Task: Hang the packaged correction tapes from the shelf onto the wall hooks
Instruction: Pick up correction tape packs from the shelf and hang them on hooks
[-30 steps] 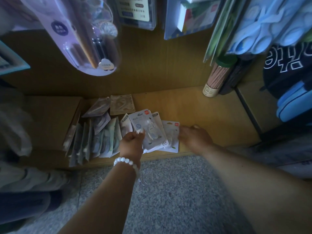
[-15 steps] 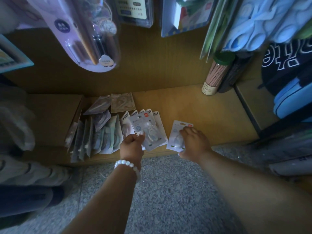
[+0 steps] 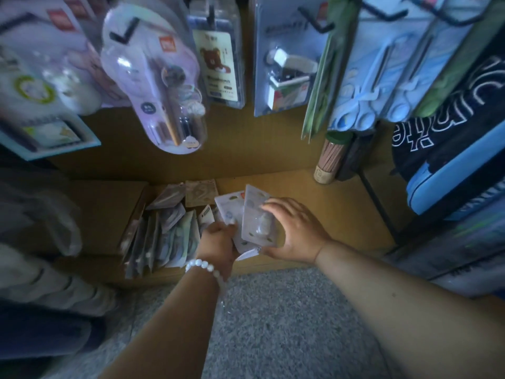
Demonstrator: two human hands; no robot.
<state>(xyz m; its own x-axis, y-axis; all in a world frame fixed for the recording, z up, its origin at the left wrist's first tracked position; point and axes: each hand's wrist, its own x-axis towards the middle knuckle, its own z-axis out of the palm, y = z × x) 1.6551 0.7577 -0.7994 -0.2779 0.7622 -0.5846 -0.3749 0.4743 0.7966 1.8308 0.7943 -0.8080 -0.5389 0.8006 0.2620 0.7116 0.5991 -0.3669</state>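
Observation:
My left hand (image 3: 218, 239), a white bead bracelet on its wrist, grips a small stack of packaged correction tapes (image 3: 228, 212) above the low wooden shelf (image 3: 341, 209). My right hand (image 3: 296, 231) holds one more correction tape pack (image 3: 258, 217) by its edges, upright and pressed against the front of that stack. More packs (image 3: 164, 233) stand and lie in a cardboard box on the shelf's left part. Black wall hooks (image 3: 314, 20) jut from the wooden back panel above, most loaded with goods.
Hanging blister packs of stationery (image 3: 164, 86) crowd the wall above. A tube of pencils (image 3: 329, 162) stands at the shelf's back right. Blue pencil cases and a dark bag (image 3: 451, 149) fill the right side. Grey speckled floor (image 3: 273, 324) lies below.
My right hand lifted the single pack off the shelf and brought it left against the stack in my left hand. The camera tilted up, showing more of the wall hooks.

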